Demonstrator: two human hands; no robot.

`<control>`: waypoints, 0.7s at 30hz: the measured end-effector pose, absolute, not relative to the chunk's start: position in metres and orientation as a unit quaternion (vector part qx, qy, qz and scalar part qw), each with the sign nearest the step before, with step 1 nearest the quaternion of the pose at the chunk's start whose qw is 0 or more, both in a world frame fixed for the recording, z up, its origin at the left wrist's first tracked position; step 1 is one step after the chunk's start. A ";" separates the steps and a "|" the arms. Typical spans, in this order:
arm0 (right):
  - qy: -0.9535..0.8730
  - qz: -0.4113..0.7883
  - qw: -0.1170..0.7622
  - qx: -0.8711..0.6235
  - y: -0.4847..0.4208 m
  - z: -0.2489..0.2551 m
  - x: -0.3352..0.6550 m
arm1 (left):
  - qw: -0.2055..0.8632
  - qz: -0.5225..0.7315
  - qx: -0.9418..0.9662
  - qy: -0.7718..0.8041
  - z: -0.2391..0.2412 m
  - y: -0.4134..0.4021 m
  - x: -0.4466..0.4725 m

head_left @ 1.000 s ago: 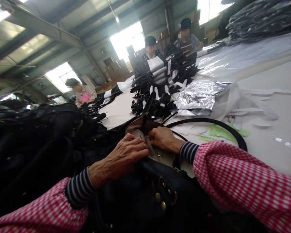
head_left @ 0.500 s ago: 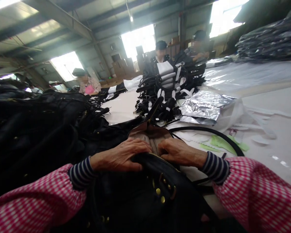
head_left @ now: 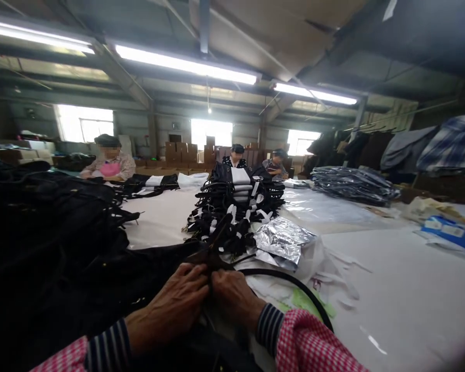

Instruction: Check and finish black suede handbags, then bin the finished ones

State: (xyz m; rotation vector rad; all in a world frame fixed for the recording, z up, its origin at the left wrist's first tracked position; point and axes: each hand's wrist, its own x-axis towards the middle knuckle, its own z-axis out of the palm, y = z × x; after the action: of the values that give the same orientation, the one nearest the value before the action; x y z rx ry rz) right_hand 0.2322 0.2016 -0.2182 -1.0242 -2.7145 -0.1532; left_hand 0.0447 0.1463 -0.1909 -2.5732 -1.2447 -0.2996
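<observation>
A black handbag (head_left: 232, 349) lies right in front of me, its brown-lined mouth partly showing between my hands. My left hand (head_left: 174, 299) is closed on the left edge of that opening, fingers bent over the rim. Close beside it, my right hand (head_left: 234, 294) is curled at the opening's other side, fingertips tucked out of sight. From the bag a black handle (head_left: 294, 281) arches out to the right over the table. Most of the bag's lower body is dark and hard to make out.
A heap of black bags (head_left: 42, 248) fills the left. Ahead are stacked black bags (head_left: 238, 194) with white wrapping and silver foil (head_left: 284, 240). Green scraps (head_left: 306, 299) and a blue box (head_left: 451, 232) lie on the white table (head_left: 380, 268). Three people (head_left: 108, 160) are beyond.
My view has tilted up and levelled, so the hands sit lower. Both hands have come closer together, and the bag's opening looks narrower, with less lining showing.
</observation>
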 end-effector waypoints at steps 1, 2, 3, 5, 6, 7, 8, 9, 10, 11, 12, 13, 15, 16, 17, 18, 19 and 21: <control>-0.924 -0.051 0.127 -0.358 0.205 -0.220 0.228 | 0.116 -0.097 -0.880 -0.449 -0.187 0.144 0.043; -0.922 -0.047 0.132 -0.361 0.207 -0.221 0.224 | 0.094 -0.089 -0.871 -0.475 -0.181 0.143 0.043; -0.922 -0.042 0.137 -0.361 0.208 -0.222 0.222 | 0.072 -0.079 -0.859 -0.501 -0.173 0.143 0.044; -0.920 -0.031 0.153 -0.360 0.208 -0.223 0.222 | 0.038 -0.066 -0.837 -0.541 -0.159 0.150 0.048; -0.919 -0.025 0.161 -0.359 0.207 -0.222 0.223 | 0.030 -0.065 -0.828 -0.556 -0.155 0.156 0.051; -0.918 -0.016 0.169 -0.357 0.207 -0.221 0.225 | 0.022 -0.064 -0.820 -0.569 -0.153 0.162 0.053; -0.918 -0.006 0.176 -0.355 0.206 -0.220 0.226 | 0.013 -0.065 -0.813 -0.578 -0.153 0.167 0.055; -0.918 0.003 0.183 -0.352 0.206 -0.219 0.228 | 0.002 -0.067 -0.809 -0.584 -0.155 0.172 0.056; -0.919 0.011 0.188 -0.346 0.207 -0.219 0.229 | -0.011 -0.073 -0.804 -0.589 -0.157 0.175 0.056; -0.921 0.017 0.194 -0.338 0.207 -0.219 0.230 | -0.025 -0.082 -0.799 -0.595 -0.160 0.178 0.056; -0.922 0.021 0.201 -0.331 0.208 -0.220 0.231 | -0.038 -0.092 -0.793 -0.601 -0.163 0.179 0.056; -0.923 0.025 0.208 -0.322 0.209 -0.221 0.231 | -0.047 -0.102 -0.787 -0.607 -0.165 0.180 0.056; -0.925 0.034 0.224 -0.305 0.211 -0.227 0.231 | -0.056 -0.108 -0.779 -0.616 -0.168 0.180 0.057; -0.924 0.042 0.235 -0.299 0.211 -0.229 0.231 | -0.055 -0.107 -0.776 -0.619 -0.170 0.179 0.057; -0.922 0.055 0.249 -0.291 0.211 -0.231 0.232 | -0.046 -0.108 -0.775 -0.621 -0.172 0.179 0.058; -0.920 0.073 0.265 -0.280 0.211 -0.232 0.235 | -0.032 -0.109 -0.776 -0.620 -0.174 0.178 0.059; -0.916 0.093 0.284 -0.269 0.211 -0.230 0.238 | -0.014 -0.111 -0.779 -0.617 -0.177 0.177 0.060; -0.900 0.120 0.328 -0.263 0.215 -0.219 0.246 | 0.025 -0.116 -0.786 -0.607 -0.182 0.174 0.061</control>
State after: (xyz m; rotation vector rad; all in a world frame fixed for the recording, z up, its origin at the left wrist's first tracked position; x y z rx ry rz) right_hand 0.2460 0.2149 -0.2193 -0.6883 -2.3554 0.3137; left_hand 0.0611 0.1737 -0.1825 -2.4299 -1.8777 -0.3584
